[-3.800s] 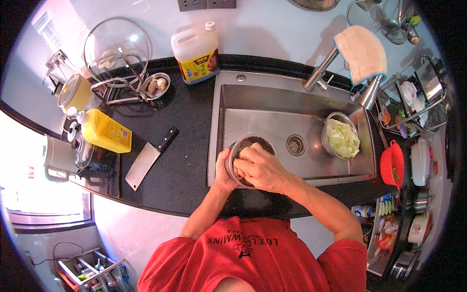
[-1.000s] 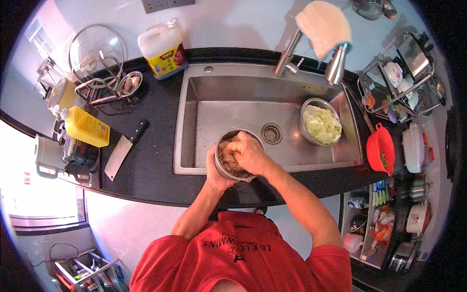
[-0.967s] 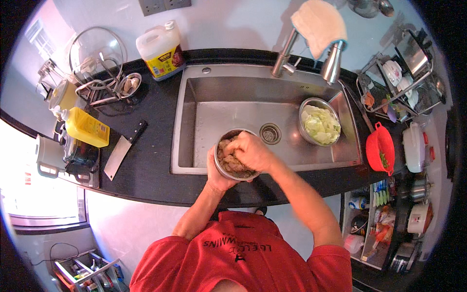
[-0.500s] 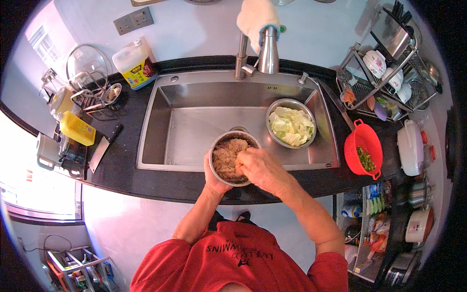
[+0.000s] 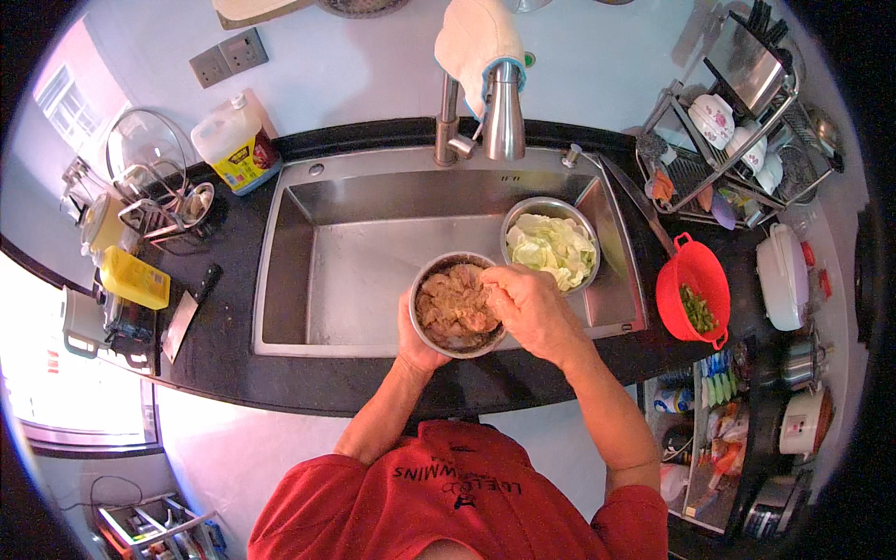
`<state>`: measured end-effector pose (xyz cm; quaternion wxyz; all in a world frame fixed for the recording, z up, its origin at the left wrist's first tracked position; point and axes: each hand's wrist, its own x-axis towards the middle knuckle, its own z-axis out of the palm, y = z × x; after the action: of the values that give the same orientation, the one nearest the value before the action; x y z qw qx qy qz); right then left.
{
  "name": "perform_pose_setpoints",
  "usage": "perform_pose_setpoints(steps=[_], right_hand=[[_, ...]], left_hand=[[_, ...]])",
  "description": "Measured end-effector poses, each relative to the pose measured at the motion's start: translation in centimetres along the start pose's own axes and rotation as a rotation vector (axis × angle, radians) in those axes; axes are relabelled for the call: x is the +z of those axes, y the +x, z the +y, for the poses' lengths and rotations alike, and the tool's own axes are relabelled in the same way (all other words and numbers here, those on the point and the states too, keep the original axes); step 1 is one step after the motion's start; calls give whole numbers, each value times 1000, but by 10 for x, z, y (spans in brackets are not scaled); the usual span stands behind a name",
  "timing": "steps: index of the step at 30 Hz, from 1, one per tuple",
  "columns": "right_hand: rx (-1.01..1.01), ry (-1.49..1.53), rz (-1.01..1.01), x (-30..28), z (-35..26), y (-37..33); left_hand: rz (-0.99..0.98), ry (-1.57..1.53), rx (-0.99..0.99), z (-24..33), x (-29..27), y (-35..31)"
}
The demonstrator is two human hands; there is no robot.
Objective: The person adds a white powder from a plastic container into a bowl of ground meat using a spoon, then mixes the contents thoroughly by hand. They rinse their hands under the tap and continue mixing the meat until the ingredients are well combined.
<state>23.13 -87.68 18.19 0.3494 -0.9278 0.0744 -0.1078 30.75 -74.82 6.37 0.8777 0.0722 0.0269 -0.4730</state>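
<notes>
A round metal bowl [image 5: 456, 354] is held over the sink's front edge, filled with a pinkish-brown raw meat mixture [image 5: 452, 297]. My left hand [image 5: 416, 338] wraps the bowl's left side from below, its fingers mostly hidden by the wall. Over the bowl's right rim, my right hand [image 5: 534, 310] is closed, fingers bunched together beside the meat. Whatever those fingers may hold cannot be made out. Just behind that hand, a metal basin [image 5: 510, 222] of pale green cabbage leaves [image 5: 551, 246] stands in the sink.
The steel sink [image 5: 373, 350] lies under a tap [image 5: 504, 121] draped with a cloth. On the left counter are a cleaver [image 5: 180, 322], a yellow bottle [image 5: 135, 278] and a large jug [image 5: 235, 145]. At right stand a red colander [image 5: 666, 299] with chopped green pieces and a dish rack [image 5: 719, 177].
My right hand has lifted from the meat to the bowl's right rim. The bowl sits slightly further right, still in my left hand. The whole view has shifted a little.
</notes>
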Motion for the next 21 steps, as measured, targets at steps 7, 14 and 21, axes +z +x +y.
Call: perform_pose_setpoints(steps=[7,14,21], right_hand=[[-355,-201,89,63,0,16],[-445,-185,-193,47,4,-6],[-424,-158,-129,63,13,9]], left_hand=[[-136,-71,-113,19,-22,-1],[-108,-4,-37,24,-17,3],[-21,180,53,13,-1,10]])
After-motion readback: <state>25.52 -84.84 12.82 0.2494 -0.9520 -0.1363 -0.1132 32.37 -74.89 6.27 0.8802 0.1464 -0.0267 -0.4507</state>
